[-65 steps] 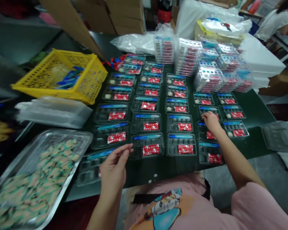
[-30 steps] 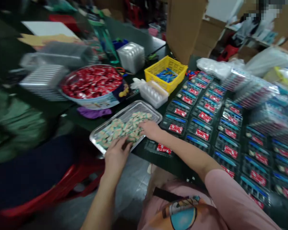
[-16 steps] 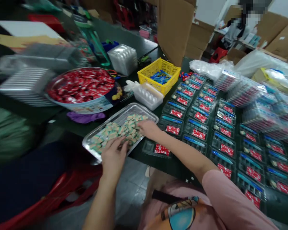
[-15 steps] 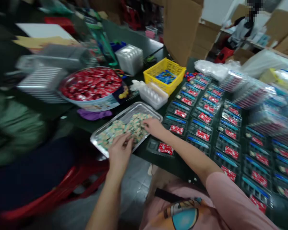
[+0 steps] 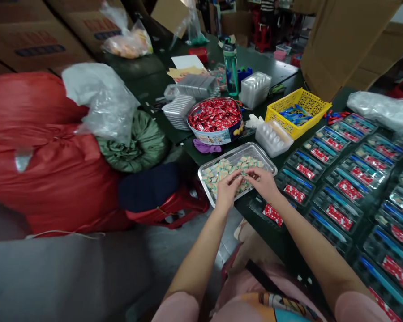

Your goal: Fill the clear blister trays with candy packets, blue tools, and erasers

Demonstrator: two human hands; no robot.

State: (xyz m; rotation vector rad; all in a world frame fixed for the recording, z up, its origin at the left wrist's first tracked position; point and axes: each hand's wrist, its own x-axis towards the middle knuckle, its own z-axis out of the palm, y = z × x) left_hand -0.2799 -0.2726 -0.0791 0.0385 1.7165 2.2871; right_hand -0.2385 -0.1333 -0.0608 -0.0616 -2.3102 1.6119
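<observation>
A shallow metal tray (image 5: 206, 191) at the table's edge holds many small flat beige-and-green pieces (image 5: 218, 172). Over its near side, my left hand (image 5: 229, 188) has thumb and fingers pinched. My right hand (image 5: 264, 182) comes in from the right, also pinched, with its fingertips almost meeting those of the left. Whatever sits between the fingertips is too small to separate from the pieces behind. Just right of the tray lies a clear blister pack (image 5: 259, 206) with a red dotted packet (image 5: 272, 214), partly covered by my right forearm.
Rows of blister packs (image 5: 339, 217) with blue sticks and red packets cover the right side. Behind the tray stand a tub of red packets (image 5: 215, 115), clear plastic trays (image 5: 273, 137), a yellow basket (image 5: 297, 126) and a bottle (image 5: 231, 67). Red sacks (image 5: 53, 170) and a red stool (image 5: 168, 210) are leftward.
My view has swung left, bringing the red sacks in. My hands, apart over the tray before, are now together at the fingertips.
</observation>
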